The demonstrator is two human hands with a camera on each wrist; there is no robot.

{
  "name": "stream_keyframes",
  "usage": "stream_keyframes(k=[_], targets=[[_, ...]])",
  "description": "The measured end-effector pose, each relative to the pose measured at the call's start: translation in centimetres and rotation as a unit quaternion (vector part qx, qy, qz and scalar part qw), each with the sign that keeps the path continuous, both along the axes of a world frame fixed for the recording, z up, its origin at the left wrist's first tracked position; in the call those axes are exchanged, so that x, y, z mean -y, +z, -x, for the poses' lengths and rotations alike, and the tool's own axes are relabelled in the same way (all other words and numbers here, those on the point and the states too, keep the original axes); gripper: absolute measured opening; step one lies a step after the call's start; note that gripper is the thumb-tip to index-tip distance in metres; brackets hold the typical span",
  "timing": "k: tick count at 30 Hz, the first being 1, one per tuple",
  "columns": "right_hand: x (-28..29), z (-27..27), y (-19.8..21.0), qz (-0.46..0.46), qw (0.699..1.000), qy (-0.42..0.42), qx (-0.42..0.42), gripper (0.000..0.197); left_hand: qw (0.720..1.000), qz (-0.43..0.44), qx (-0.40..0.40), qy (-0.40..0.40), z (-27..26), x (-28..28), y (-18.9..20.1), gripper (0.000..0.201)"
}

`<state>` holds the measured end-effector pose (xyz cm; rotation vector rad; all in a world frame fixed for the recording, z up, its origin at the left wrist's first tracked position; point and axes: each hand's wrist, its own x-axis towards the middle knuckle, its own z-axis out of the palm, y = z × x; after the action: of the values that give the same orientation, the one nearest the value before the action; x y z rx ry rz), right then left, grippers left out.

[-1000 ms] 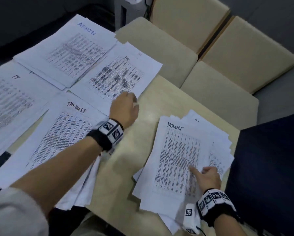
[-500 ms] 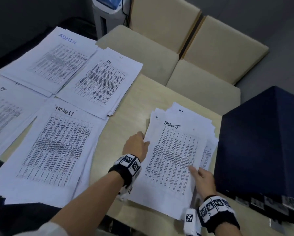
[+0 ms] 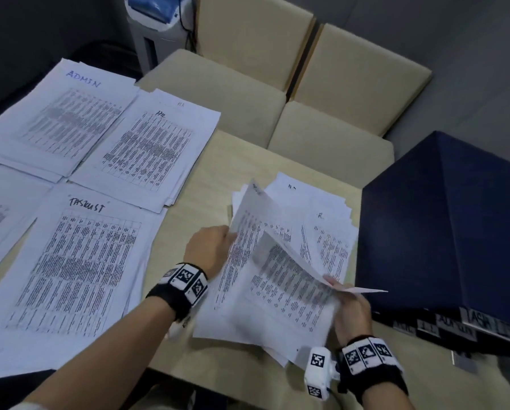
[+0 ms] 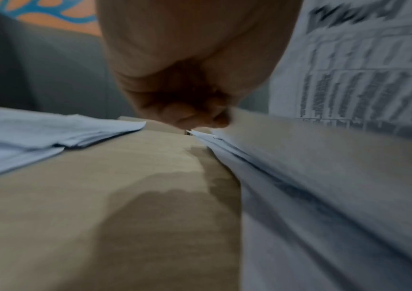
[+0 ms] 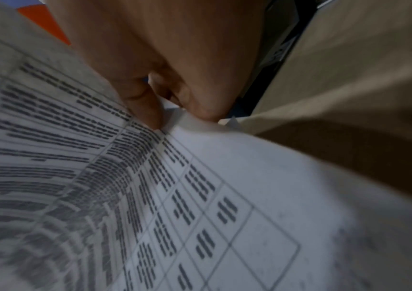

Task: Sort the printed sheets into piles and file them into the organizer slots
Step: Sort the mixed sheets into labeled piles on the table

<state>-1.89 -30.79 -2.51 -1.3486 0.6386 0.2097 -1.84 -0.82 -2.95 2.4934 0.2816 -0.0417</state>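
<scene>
top white printed sheet (image 3: 265,232) now lifted off the unsorted paper stack (image 3: 330,232), left hand (image 3: 209,250) pinching its left edge, right hand (image 3: 351,309) pinching its near corner, by the tabletop's (image 3: 188,329) right edge

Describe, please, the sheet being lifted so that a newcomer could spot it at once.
Start at the dark blue organizer on the right of the table; the loose stack lies just left of it. The sheet rises off that stack, held by the left hand and right hand. Only it is curled in the air.
</scene>
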Motion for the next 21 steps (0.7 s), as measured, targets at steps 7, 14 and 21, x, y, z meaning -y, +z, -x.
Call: stream_keyframes(k=[7,14,21], targets=[[-1.8,0.6,1.1,0.015,0.996,0.084,-0.016,0.018,0.945,0.324,0.031,-0.014,2.0,-0.1,-2.4,0.028],[-1.1,-0.6,-0.2,0.12,0.99,0.068,0.003,0.037,0.932,0.359,-0.057,-0.002,1.9,0.1,-2.0,0.035],[-1.2,-0.1,-0.4,0.094,0.994,0.053,-0.014,0.032,0.979,0.151,-0.05,0.131,0.4,0.7,-2.8,0.014]])
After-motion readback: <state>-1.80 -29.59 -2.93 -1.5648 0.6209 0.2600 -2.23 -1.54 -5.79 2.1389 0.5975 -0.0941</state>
